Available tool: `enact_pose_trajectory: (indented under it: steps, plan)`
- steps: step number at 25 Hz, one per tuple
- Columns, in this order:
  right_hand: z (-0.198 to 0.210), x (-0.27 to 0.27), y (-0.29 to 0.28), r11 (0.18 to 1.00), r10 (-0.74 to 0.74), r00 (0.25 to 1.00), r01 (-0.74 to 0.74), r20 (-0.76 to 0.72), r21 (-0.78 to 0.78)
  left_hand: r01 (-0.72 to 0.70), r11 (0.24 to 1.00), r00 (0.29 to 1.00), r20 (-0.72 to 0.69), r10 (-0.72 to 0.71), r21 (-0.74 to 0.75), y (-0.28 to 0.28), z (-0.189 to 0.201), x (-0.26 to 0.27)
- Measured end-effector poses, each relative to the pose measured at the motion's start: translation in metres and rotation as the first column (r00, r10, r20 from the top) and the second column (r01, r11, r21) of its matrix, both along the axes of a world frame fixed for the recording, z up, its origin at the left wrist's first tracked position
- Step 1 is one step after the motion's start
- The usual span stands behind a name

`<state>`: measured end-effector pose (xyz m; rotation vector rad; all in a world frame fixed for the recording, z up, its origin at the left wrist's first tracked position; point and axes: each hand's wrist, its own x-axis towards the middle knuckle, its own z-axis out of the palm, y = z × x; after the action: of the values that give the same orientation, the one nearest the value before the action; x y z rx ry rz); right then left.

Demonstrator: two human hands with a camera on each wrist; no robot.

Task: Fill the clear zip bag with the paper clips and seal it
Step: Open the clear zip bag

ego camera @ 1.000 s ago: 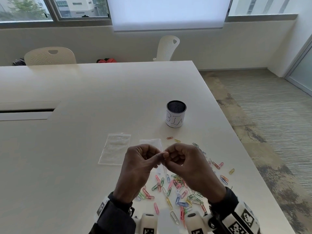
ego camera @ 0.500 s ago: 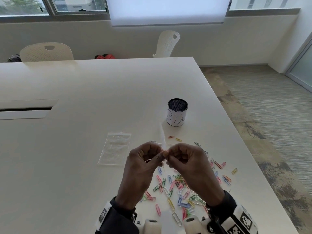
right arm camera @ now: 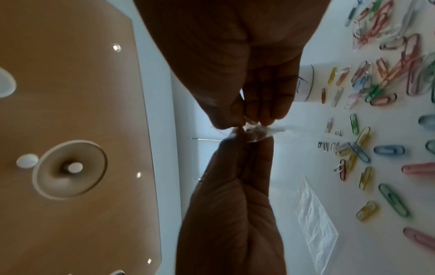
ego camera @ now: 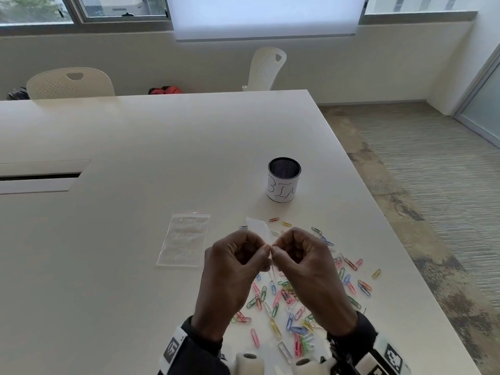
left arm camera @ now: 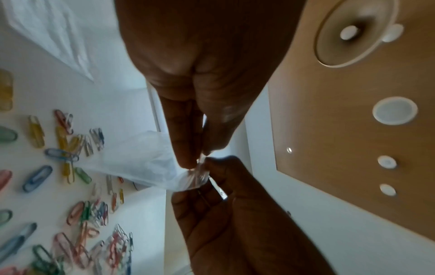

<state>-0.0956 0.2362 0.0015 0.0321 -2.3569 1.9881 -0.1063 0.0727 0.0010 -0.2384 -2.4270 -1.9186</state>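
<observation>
Spare bag (ego camera: 184, 239) lies flat on the desk (ego camera: 108, 185), left. Both our hands, left hand (ego camera: 232, 269) and right hand (ego camera: 305, 266), pinch the bag (left arm camera: 141, 160) mouth above the clips (ego camera: 284, 296). Risk: thin film slips, zip won't part. Bin (ego camera: 284, 180) behind, not blocking; clips all loose.

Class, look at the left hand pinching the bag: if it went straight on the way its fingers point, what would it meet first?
Most likely the right hand: the left hand points its fingers at it across the pinched zip bag, almost touching.
</observation>
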Motion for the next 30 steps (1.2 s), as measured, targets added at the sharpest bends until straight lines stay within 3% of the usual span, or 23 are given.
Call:
enact_pose_trajectory:
  steps: [8,14,20,25,30]
  plan:
    - [0.005,-0.005,-0.001,0.981,-0.033,0.986,0.063,-0.162,0.183,-0.076,0.972,0.980,-0.194,0.032,-0.223,0.004,-0.001,0.000]
    - [0.004,-0.003,0.003,0.933,-0.147,0.970,0.201,-0.194,0.299,-0.209,0.953,0.962,-0.221,0.161,-0.219,0.003,0.002,0.003]
    - [-0.002,0.003,-0.009,0.948,-0.002,0.999,0.013,-0.034,0.317,-0.228,0.953,0.957,-0.224,0.183,-0.198,0.007,0.005,0.006]
    - [-0.003,0.002,-0.008,0.961,0.005,0.998,0.014,-0.067,0.277,-0.171,0.973,0.981,-0.116,0.154,-0.154,0.009,0.005,0.010]
    - [-0.002,0.004,-0.006,0.967,0.024,0.999,-0.012,-0.045,0.253,-0.151,0.969,0.985,-0.114,0.131,-0.197,0.005,0.003,0.008]
